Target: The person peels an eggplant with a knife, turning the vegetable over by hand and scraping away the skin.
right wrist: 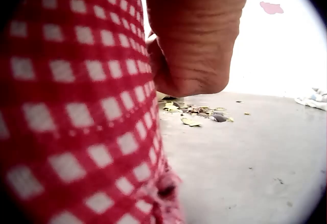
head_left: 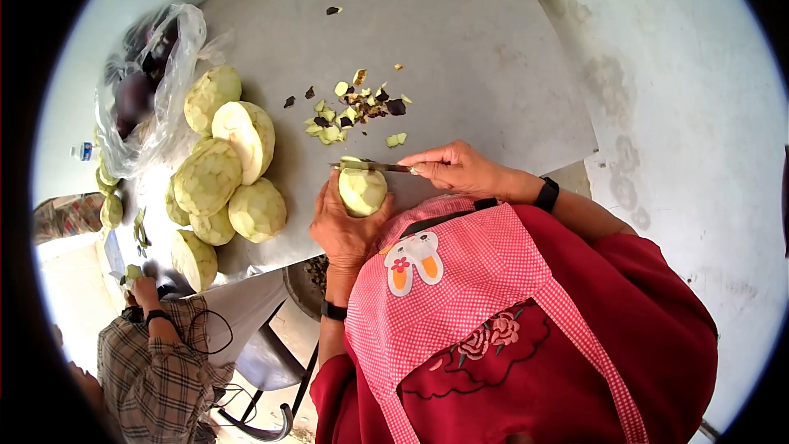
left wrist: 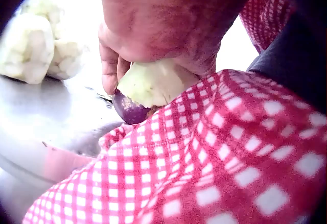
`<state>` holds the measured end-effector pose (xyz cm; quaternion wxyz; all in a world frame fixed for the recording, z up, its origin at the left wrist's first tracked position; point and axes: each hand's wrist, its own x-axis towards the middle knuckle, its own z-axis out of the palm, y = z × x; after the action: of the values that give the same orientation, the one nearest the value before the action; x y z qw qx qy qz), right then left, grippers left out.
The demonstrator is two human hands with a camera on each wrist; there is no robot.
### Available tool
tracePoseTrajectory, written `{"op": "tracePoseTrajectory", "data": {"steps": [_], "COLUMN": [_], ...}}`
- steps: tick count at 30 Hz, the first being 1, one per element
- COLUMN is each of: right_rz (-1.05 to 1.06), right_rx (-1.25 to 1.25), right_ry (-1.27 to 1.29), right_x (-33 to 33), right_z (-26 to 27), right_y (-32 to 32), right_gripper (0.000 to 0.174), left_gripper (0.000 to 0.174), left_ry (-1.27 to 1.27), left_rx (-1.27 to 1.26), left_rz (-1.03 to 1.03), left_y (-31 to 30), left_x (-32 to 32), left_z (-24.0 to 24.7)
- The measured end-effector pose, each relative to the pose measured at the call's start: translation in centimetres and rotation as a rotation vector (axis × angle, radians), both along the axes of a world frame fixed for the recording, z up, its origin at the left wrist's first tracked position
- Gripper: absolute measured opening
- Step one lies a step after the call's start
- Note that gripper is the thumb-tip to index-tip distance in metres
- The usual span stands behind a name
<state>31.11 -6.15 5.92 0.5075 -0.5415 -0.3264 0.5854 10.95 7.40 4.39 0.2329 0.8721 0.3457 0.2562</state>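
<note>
Peeling step, judged: left hand [head_left: 345, 234] cups part-peeled eggplant [head_left: 362, 191] at desk's [head_left: 460, 57] near edge; right hand [head_left: 456, 168] grips knife [head_left: 374, 167], blade across its top. Next calls for turning purple skin [left wrist: 130, 110] toward blade.

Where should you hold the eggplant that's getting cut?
Probably around the rounded lower half of the eggplant, cupped from underneath as the left hand does. The knife in the right hand lies across the top, so a grip below stays clear of the blade.
</note>
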Motion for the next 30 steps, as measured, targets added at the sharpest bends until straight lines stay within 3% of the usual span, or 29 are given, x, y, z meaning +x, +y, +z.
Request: {"op": "tracePoseTrajectory", "data": {"steps": [1,3,6,7,9,10,12,18,20,23,30], "right_rz": [-0.004,-0.046,-0.038,-0.038,-0.019,-0.018,-0.005,0.006,-0.011,-0.017,0.003], "right_rx": [-0.001,-0.129,-0.128,-0.129,-0.015,-0.015,0.133,0.201,0.241,0.241,0.134], "right_ry": [0.0,0.29,0.233,0.234,-0.102,-0.101,-0.539,-0.661,-0.705,-0.737,-0.8], "right_x": [0.0,-0.2,-0.4,-0.5,-0.6,-0.7,-1.0,-1.7,-1.9,-2.2,-2.0], "right_z": [0.3,1.2,1.4,1.5,1.5,1.6,2.0,1.3,0.6,0.3,-0.6], "right_y": [-0.2,-0.2,-0.1,-0.2,-0.1,-0.1,-0.2,-0.4,-0.3,-0.2,-0.2], "right_gripper": [0.038,0.036,0.036,0.036,0.034,0.034,0.032,0.03,0.031,0.031,0.033], "left_gripper": [0.082,0.082,0.081,0.08,0.078,0.076,0.074,0.067,0.057,0.064,0.063], "left_ry": [-0.018,-0.037,-0.029,-0.086,-0.141,-0.17,-0.199,-0.161,-0.197,-0.205,-0.22], "left_rx": [-0.032,-0.058,-0.03,-0.128,-0.226,-0.255,-0.284,-0.283,-0.251,-0.349,-0.326], "left_rz": [0.004,0.013,0.015,0.031,0.047,0.046,0.045,0.073,0.042,0.073,0.057], "left_y": [0.0,0.1,0.0,0.0,0.0,0.1,0.1,0.1,0.1,0.0,0.3], "left_x": [0.0,0.1,-0.1,-0.1,-0.2,-0.3,-0.4,-0.4,-0.2,-0.1,-0.3], "left_z": [-0.1,-0.1,-0.1,-0.3,-0.7,-0.9,-0.7,-0.3,0.0,0.2,-0.5]}}
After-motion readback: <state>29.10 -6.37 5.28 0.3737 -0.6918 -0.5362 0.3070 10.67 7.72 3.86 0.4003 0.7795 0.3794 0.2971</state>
